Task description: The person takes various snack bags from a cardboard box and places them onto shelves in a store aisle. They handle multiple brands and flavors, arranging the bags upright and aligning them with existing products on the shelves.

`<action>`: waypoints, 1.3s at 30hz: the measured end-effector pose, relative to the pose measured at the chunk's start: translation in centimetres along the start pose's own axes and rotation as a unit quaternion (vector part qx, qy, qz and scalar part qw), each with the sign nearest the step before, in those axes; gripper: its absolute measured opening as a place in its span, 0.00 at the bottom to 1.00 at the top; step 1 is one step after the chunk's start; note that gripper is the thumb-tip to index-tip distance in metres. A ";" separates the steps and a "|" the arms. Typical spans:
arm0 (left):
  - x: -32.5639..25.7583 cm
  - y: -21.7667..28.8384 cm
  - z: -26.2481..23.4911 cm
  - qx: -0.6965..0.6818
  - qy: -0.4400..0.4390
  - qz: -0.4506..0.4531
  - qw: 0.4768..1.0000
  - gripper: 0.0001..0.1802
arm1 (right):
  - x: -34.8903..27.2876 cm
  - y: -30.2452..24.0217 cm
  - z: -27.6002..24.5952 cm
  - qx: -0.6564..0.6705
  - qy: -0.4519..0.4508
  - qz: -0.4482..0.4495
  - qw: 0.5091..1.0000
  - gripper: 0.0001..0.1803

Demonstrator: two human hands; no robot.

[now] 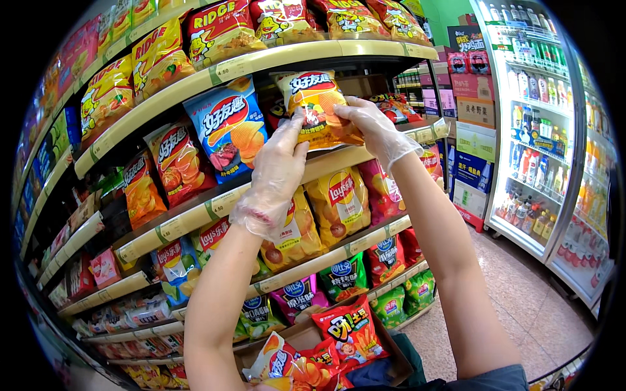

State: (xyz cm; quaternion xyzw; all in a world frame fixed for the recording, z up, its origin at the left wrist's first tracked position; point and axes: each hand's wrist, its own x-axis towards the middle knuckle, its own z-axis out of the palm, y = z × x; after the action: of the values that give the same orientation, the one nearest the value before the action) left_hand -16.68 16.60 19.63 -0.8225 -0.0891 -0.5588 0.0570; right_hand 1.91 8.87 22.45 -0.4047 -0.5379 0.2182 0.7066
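Both my hands wear thin clear plastic gloves and hold one orange-yellow bag of crisps [317, 107] at the second shelf [215, 203] from the top. My left hand [275, 171] grips the bag's lower left edge. My right hand [373, 129] pinches its right side. The bag stands upright, just right of a blue crisp bag [228, 130] and in front of a dark gap in the shelf.
Shelves of crisp bags curve from upper left to lower right. An open cardboard box [313, 355] with red and orange snack bags is below my arms. Glass-door drink fridges [548, 130] stand at right across a tiled aisle floor [521, 306].
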 end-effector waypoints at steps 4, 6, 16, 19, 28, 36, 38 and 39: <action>0.6 -0.6 0.3 0.097 -0.005 0.038 0.995 0.29 | 2.3 0.5 0.5 -0.034 0.016 -0.002 0.999 0.20; 0.9 -1.1 0.6 0.150 -0.019 0.037 0.988 0.29 | 2.4 0.3 1.2 0.003 0.015 -0.029 0.999 0.18; 0.2 -0.6 2.3 0.201 -0.039 0.008 0.979 0.29 | 7.4 5.9 0.6 -0.142 0.055 -0.174 0.973 0.26; -0.8 -1.0 2.2 0.194 -0.044 0.002 0.980 0.31 | 5.1 4.4 1.6 -0.253 0.028 -0.101 0.962 0.31; -1.9 0.7 2.5 0.246 -0.080 0.025 0.966 0.35 | 4.5 3.3 1.2 -0.393 0.046 -0.081 0.915 0.25; -3.0 0.6 2.4 0.250 -0.073 0.063 0.963 0.37 | 4.4 3.8 1.0 -0.346 0.026 -0.072 0.935 0.21; -3.3 0.8 1.8 0.248 -0.084 0.058 0.963 0.37 | 4.1 3.7 1.2 -0.399 0.074 -0.085 0.910 0.28; -3.5 1.2 1.5 0.243 -0.094 0.048 0.964 0.37 | 4.0 3.9 1.4 -0.412 0.103 -0.100 0.900 0.30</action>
State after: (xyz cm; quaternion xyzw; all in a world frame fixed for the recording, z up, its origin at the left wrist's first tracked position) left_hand -16.37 15.45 15.85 -0.8361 -0.1873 -0.4373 0.2733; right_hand 2.38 14.58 21.82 -0.6243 -0.5415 -0.1378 0.5460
